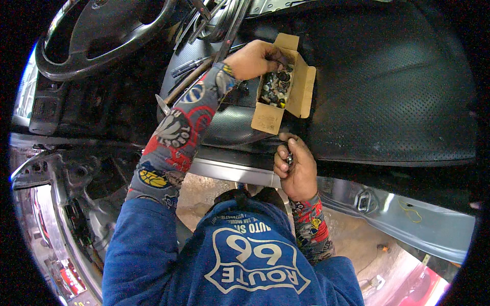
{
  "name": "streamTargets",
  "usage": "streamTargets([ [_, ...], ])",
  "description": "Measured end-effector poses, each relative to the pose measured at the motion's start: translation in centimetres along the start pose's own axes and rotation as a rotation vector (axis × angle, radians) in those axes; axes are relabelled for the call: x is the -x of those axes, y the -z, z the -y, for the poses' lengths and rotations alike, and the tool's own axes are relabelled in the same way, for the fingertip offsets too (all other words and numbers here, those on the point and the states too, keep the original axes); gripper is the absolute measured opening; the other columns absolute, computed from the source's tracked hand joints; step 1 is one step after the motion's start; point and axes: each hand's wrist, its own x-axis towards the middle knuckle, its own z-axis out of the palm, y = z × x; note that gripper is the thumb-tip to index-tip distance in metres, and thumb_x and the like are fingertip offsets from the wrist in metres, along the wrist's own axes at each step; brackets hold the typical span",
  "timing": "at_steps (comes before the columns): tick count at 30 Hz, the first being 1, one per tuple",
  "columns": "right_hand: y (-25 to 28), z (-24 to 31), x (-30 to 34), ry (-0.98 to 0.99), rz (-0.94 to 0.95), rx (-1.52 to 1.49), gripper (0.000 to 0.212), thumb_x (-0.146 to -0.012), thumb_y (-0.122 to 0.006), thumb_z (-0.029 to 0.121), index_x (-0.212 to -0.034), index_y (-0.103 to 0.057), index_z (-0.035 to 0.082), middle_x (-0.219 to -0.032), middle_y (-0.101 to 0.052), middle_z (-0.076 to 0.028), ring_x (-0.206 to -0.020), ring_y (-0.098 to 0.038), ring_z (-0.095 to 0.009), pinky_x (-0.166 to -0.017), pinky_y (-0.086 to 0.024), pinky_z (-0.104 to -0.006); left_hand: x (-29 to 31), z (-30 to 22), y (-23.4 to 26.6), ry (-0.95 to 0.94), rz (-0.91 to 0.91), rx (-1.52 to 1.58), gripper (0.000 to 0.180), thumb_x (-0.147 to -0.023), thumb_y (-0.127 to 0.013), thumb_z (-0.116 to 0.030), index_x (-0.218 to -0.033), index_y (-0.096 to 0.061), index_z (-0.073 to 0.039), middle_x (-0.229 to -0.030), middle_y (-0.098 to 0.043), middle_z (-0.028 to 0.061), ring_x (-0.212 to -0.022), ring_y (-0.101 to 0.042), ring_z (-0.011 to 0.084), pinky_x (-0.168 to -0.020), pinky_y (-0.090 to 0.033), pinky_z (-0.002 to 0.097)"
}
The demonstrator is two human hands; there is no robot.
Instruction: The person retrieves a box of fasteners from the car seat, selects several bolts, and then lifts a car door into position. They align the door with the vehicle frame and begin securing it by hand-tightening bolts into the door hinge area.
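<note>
My left hand (255, 58) reaches over the far end of an open cardboard box (303, 94). Its fingers are curled down among small black, grey and yellow parts (278, 84) that look like clips and fasteners; whatever the fingertips pinch is hidden. The box rests on a black perforated seat (377, 92) with its flaps folded out. Nearer to me, just past the seat's front edge, my right hand (298, 171) is palm up with curled fingers. Small shiny dark metal pieces (290, 159) show between its fingers and palm.
Beside my left forearm lie a hammer (176, 92) and pen-like dark tools (188, 67). Long metal strips (204, 23) lie farther back. A steering wheel (102, 71) stands at far left. A metal door sill (235, 172) runs between me and the seat.
</note>
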Motion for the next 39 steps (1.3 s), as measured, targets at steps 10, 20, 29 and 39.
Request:
streamTargets([
  [10, -2.0, 0.8, -1.1, -0.024, 0.083, 0.034, 0.043, -0.104, -0.045, 0.047, -0.121, -0.057, 0.008, -0.081, -0.05, 0.0, -0.061, -0.041, -0.011, -0.052, -0.031, -0.0256, 10.1, -7.8, -4.1, -0.258, 0.139, -0.077, 0.021, -0.082, -0.074, -0.017, -0.092, -0.071, 0.001, -0.089, -0.071, 0.0145, -0.086, -0.07, 0.0275, -0.079, -0.054, 0.0374],
  [20, -0.9, 0.6, -1.6, 0.01, 0.179, -0.306, 0.051, -0.105, -0.043, 0.042, -0.13, -0.053, -0.002, -0.111, -0.065, -0.017, -0.092, -0.067, -0.028, -0.076, -0.057, -0.0369, -0.3, -0.7, -3.2, -0.183, -0.016, -1.303, 0.014, -0.083, -0.064, -0.022, -0.085, -0.077, -0.018, -0.09, -0.073, 0.0019, -0.107, -0.058, 0.0263, -0.086, -0.042, 0.0413],
  [29, -1.9, 0.5, -1.0, -0.009, 0.323, -0.593, 0.061, -0.105, -0.041, 0.042, -0.143, -0.038, -0.006, -0.142, -0.047, -0.027, -0.133, -0.047, -0.042, -0.107, -0.047, -0.0504, -2.3, 2.5, -5.0, -0.005, -0.105, -1.239, 0.018, -0.088, -0.06, -0.024, -0.09, -0.077, -0.019, -0.092, -0.074, 0.0019, -0.112, -0.058, 0.0243, -0.091, -0.038, 0.0433],
  [39, -2.5, 0.6, -1.0, 0.032, 0.385, -0.664, 0.059, -0.106, -0.04, 0.037, -0.148, -0.031, -0.004, -0.154, -0.034, -0.025, -0.145, -0.031, -0.041, -0.115, -0.038, -0.0529, -2.4, 3.0, -5.0, -0.027, -0.226, -1.209, 0.016, -0.082, -0.064, -0.021, -0.091, -0.076, -0.015, -0.092, -0.074, 0.0064, -0.111, -0.059, 0.0292, -0.09, -0.041, 0.0485],
])
